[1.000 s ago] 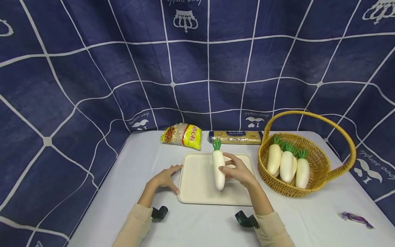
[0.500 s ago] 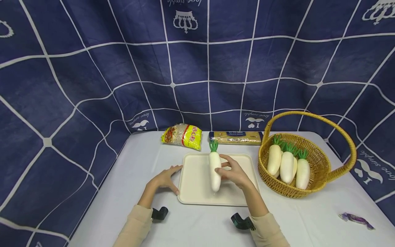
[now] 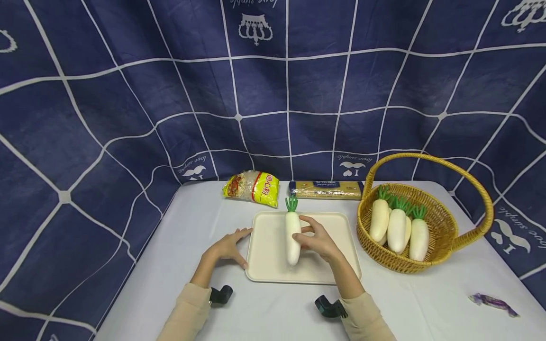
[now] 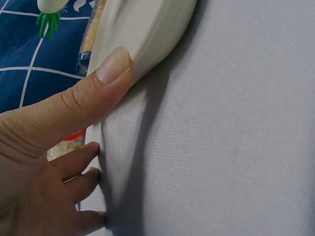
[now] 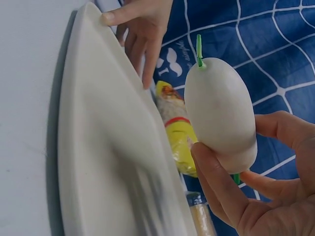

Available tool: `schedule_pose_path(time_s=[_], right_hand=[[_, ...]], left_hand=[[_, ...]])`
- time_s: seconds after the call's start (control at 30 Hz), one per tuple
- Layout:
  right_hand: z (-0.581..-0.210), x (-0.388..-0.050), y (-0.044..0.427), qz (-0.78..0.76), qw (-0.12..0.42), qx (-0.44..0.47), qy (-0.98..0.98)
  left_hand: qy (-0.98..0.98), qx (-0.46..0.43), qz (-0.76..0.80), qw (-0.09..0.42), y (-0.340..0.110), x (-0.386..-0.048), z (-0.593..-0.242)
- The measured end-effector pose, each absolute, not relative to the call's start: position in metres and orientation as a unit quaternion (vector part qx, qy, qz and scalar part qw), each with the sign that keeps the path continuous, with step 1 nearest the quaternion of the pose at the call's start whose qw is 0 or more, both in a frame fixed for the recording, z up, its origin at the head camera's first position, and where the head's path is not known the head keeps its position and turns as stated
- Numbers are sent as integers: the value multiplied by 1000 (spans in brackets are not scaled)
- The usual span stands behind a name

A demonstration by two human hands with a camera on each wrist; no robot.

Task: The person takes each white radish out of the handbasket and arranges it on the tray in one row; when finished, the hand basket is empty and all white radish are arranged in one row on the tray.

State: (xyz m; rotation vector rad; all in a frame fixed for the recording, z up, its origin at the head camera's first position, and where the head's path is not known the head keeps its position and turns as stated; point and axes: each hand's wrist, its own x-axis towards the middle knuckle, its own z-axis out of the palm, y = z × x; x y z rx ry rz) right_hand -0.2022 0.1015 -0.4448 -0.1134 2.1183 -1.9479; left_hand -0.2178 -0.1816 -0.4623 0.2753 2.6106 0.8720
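The blue curtain (image 3: 264,85) reads "love simple"; the yellow bag (image 3: 251,188), "心粉".

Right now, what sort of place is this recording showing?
Probably a staged tabletop recording area: a patterned blue curtain hangs around a white table, and a black device sits at the right sleeve.

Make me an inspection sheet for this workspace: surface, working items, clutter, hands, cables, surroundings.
Surface: table covered in pale cloth.
Working items: white radish held above the tray; wicker basket on the right holds more radishes.
Clutter: yellow packet and golden packet behind the tray; small purple item at right, unidentifiable.
Left hand: at the tray's left side, thumb touching its rim.
Right hand: grips the white radish.
Cables: nothing seen.
Surroundings: dark blue curtain with white lines.
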Motion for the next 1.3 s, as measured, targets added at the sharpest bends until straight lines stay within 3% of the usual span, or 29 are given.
schedule_pose_path(time_s=[1.3], right_hand=[[-470,-207,67,-642,145,-36,752]], left_hand=[[926,102,310,189,-182,-218,-462]])
